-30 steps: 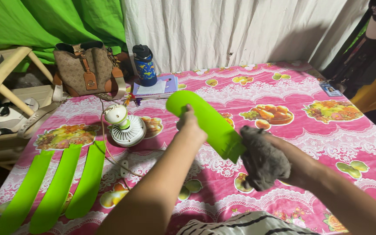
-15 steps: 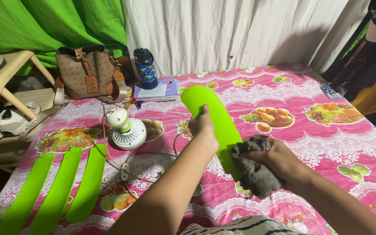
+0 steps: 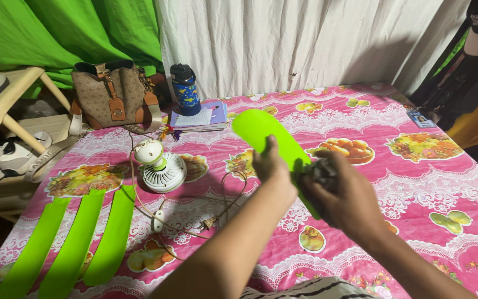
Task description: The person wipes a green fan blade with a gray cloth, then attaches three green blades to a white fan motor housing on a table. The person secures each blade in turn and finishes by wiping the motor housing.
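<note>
Grey cloth (image 3: 322,173) higher up green blade (image 3: 272,141)

A table covered with a pink fruit-patterned cloth (image 3: 416,166) carries everything. At its near left corner three bright green blades (image 3: 67,238) lie side by side. Just beyond them sits a small white fan (image 3: 161,166), its cord (image 3: 195,221) looping across the cloth. Along the far edge stand a brown handbag (image 3: 114,94) and a blue bottle (image 3: 185,86), beside a stack of papers (image 3: 200,117). A small card (image 3: 420,118) lies near the far right corner.

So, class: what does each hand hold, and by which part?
Left hand grips the green blade mid-length; right hand clutches a bunched grey cloth against its lower part.
</note>
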